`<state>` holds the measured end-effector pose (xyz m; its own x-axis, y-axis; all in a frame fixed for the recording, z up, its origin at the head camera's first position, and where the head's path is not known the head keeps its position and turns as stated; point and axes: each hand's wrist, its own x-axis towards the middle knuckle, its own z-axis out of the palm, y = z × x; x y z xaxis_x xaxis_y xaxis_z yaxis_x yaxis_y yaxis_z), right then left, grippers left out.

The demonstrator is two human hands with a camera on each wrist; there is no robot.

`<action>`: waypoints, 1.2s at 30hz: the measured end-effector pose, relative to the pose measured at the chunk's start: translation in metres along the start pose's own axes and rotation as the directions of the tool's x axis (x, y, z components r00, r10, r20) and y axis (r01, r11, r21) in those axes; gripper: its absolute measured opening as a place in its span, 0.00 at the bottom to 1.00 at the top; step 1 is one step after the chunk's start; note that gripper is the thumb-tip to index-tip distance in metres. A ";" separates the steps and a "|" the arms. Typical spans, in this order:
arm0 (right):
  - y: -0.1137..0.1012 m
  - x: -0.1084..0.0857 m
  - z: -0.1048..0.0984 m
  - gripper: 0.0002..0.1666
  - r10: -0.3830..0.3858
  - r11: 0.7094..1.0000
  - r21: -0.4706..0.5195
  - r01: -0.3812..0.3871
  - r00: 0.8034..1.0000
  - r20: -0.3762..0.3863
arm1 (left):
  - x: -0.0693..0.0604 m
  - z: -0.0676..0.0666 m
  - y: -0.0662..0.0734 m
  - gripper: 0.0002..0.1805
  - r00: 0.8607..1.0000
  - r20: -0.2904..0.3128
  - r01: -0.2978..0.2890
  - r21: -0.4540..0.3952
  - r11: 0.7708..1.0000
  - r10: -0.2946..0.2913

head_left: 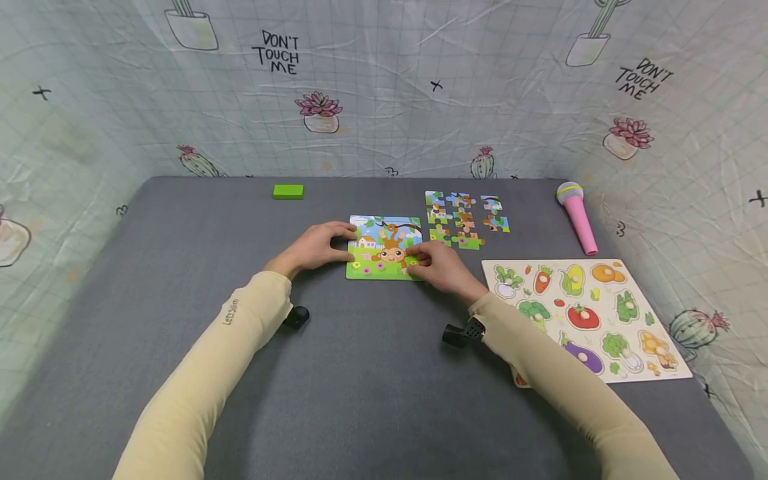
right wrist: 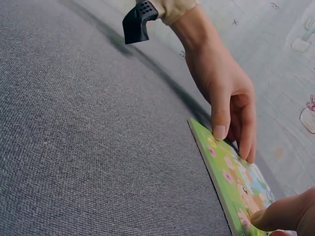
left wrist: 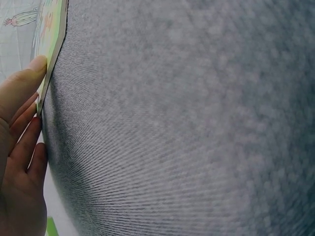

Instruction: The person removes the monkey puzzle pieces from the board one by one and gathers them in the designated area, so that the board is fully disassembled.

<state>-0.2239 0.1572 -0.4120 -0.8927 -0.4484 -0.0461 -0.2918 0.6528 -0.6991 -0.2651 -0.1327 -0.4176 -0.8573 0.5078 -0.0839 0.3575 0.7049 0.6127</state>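
A square monkey picture board (head_left: 384, 267) lies near the middle of the table, between both hands. My left hand (head_left: 317, 245) holds its left edge; in the left wrist view the thumb (left wrist: 38, 64) is on the face and fingers are at the edge. At the opposite side my right hand (head_left: 443, 267) grips the right edge, its thumb (right wrist: 275, 215) over the printed face in the right wrist view. Several loose jigsaw pieces (head_left: 464, 218) with matching colours lie just beyond the right hand, some joined or close together.
A vegetable peg board (head_left: 582, 293) lies partly under the right forearm. Behind it is a pink toy microphone (head_left: 581, 223). A green block (head_left: 288, 192) sits near the table's (head_left: 360, 400) back edge. Patterned cloth hangs behind and at both sides.
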 end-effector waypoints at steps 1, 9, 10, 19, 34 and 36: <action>0.000 0.000 0.000 0.22 0.002 1.000 0.002 -0.002 1.000 0.001 | 0.000 0.000 0.000 0.28 1.000 0.000 0.000 0.001 1.000 0.000; 0.004 0.002 0.002 0.23 -0.053 0.995 -0.082 0.054 0.999 0.013 | -0.002 0.001 0.001 0.28 1.000 0.000 0.002 -0.001 1.000 -0.002; 0.004 0.003 0.002 0.23 -0.059 0.994 -0.093 0.060 0.998 0.016 | -0.002 0.001 0.001 0.28 1.000 0.000 0.002 -0.002 1.000 -0.002; 0.000 0.002 0.000 0.24 -0.056 0.995 -0.083 0.061 0.997 0.053 | -0.001 0.002 0.000 0.28 1.000 -0.002 -0.004 0.003 1.000 0.004; -0.001 0.003 0.006 0.19 -0.093 0.992 -0.082 0.092 0.995 -0.019 | -0.001 -0.001 0.004 0.28 1.000 0.003 -0.002 0.013 1.000 0.002; -0.002 0.002 0.007 0.18 -0.089 0.992 -0.091 0.086 0.996 -0.032 | -0.001 -0.001 0.004 0.28 1.000 0.005 0.000 0.014 1.000 0.000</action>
<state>-0.2231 0.1508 -0.4153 -0.8737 -0.4850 0.0389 -0.3972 0.6647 -0.6328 -0.2633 -0.1309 -0.4142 -0.8553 0.5106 -0.0878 0.3629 0.7114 0.6019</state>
